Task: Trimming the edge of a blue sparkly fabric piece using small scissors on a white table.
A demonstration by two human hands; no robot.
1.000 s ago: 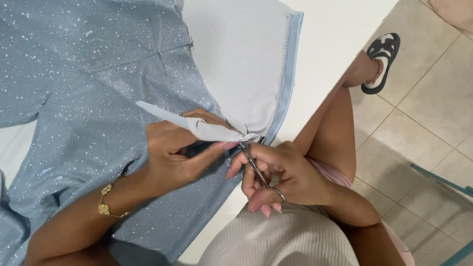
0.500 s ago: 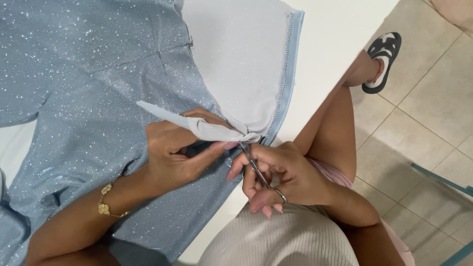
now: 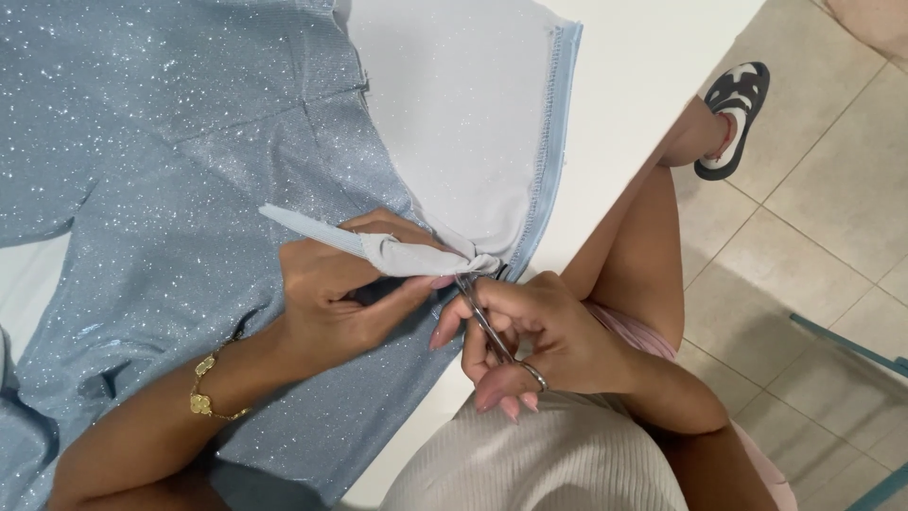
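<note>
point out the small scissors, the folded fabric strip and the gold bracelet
small scissors (image 3: 487,326), head view, on the metal shank between the right hand's fingers
folded fabric strip (image 3: 397,254), head view, on its pale middle, above the left hand's fingers
gold bracelet (image 3: 202,397), head view, on the charm at the left wrist

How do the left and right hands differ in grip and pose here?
The left hand pinches a folded strip of pale fabric; the right hand holds small metal scissors. The left rests on the sparkly blue garment; the right sits at the white table edge. The left wrist has a gold bracelet; the right is bare. Both meet at the same fabric fold.
</note>
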